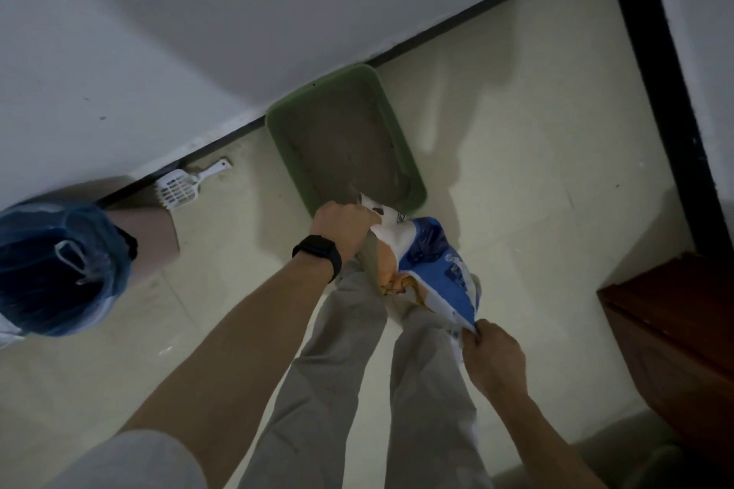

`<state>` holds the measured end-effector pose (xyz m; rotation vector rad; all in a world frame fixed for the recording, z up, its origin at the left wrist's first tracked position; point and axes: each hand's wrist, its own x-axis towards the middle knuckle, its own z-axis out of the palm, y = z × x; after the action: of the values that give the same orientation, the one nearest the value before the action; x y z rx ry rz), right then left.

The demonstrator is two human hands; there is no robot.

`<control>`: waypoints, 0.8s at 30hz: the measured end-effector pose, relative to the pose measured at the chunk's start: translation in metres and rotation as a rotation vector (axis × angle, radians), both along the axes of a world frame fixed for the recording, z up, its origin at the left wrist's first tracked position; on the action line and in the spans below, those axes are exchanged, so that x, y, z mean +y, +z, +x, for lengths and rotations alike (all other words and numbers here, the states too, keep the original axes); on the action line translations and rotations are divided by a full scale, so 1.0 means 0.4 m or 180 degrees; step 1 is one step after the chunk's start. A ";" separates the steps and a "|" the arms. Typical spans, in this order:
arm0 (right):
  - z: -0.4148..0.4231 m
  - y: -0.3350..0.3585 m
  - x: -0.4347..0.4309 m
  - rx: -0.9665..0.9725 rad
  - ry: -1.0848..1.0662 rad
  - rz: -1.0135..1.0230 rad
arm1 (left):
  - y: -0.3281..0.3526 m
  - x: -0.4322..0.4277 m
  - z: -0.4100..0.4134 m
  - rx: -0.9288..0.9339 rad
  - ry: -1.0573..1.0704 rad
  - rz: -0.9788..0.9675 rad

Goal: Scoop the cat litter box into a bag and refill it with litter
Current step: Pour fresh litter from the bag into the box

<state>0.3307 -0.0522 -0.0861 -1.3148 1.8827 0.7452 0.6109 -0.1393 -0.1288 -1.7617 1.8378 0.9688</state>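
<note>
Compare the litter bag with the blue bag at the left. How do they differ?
The litter bag is printed white, blue and orange; the blue bag is one sheer colour. The left hand and right hand grip the litter bag at opposite ends; the blue bag sits untouched. The litter bag tips its mouth to the litter box; the blue bag lies well away from it. Both are soft, crumpled bags.

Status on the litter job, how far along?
Scooping looks done: the scoop lies by the wall and the blue bag sits aside. In hand: the left hand and right hand tip the litter bag over the green litter box. Left: finish the refill.
</note>
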 end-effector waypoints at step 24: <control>-0.032 0.031 -0.047 -0.0099 -0.0172 -0.0049 | 0.026 -0.009 -0.022 -0.0232 -0.0005 -0.0111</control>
<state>0.3179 -0.0712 -0.0737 -1.2727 1.8952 0.6804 0.6021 -0.1429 -0.1183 -1.7915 1.8208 0.8652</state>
